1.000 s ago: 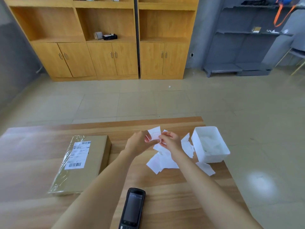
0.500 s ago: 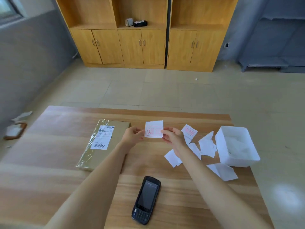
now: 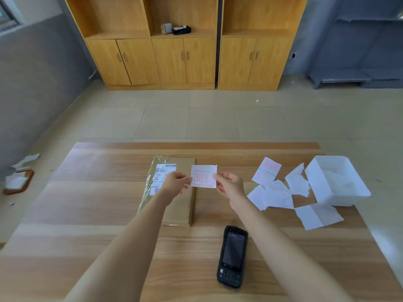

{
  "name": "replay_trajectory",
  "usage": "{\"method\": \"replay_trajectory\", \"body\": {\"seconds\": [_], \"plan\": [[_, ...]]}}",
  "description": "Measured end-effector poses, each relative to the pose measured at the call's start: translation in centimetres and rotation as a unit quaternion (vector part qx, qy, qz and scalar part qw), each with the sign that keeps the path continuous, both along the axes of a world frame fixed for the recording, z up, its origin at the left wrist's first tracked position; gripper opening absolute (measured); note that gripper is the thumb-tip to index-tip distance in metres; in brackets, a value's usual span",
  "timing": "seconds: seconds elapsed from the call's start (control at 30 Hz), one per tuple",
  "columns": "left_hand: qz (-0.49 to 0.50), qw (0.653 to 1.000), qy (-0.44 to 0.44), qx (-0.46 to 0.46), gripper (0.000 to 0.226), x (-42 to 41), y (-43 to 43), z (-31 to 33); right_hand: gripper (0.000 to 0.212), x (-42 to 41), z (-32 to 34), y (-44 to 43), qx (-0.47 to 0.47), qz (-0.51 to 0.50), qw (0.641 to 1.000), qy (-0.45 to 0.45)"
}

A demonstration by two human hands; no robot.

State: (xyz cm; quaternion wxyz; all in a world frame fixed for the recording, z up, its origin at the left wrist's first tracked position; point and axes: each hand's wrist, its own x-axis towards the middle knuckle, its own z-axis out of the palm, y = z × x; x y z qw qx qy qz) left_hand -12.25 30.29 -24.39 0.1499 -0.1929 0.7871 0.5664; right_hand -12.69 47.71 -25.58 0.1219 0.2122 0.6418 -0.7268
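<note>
Head view, Jo: where is the paper slip [image 3: 204,176]?

Up off the bench [image 3: 87,203], Sam, held flat towards the camera between both hands. It hangs over the far right corner of the brown parcel [image 3: 185,205]. A red boxed stamp fills its face.

How is each grip set?

The left grip [image 3: 174,184] pinches the slip's left edge, thumb in front and fingers behind. The right grip [image 3: 231,186] pinches the right edge the same way. Both forearms reach out over the bench from the near side.

What does the parcel look like?

It lies flat under clear wrap, with a white shipping label [image 3: 162,173] at its far left. The left forearm crosses over it.

And around that?

A black handheld scanner [image 3: 233,256] lies face up near the front, between the two forearms. To the right, a scatter of loose white papers [image 3: 274,196] lies on the wood. One of them, the stamped sheet [image 3: 267,171], shows a faint red mark of the same kind. Just beyond them a white tub [image 3: 335,182] stands at the right edge of the bench, with one paper touching its near wall.

Behind it all?

Wooden cabinets [image 3: 185,59] stand against the far wall.
</note>
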Motion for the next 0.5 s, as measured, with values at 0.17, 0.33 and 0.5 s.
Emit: {"method": "replay_trajectory", "body": {"seconds": [0.17, 0.33, 0.5], "plan": [[-0.012, 0.999, -0.031, -0.011, 0.004, 1.3, -4.6, -1.4, 0.009, 1.8, -1.7, -4.9, 0.071, -0.029, 0.997, -0.006], [-0.048, 0.996, -0.065, -0.026, 0.015, 2.4, -7.4, -3.1, 0.007, 3.7, -3.4, -8.3, 0.176, -0.02, 0.984, -0.003], [-0.064, 0.993, -0.088, -0.055, 0.021, 2.8, -8.5, -4.6, 0.005, 4.6, -4.8, -10.0, 0.265, 0.011, 0.964, -0.006]]}}
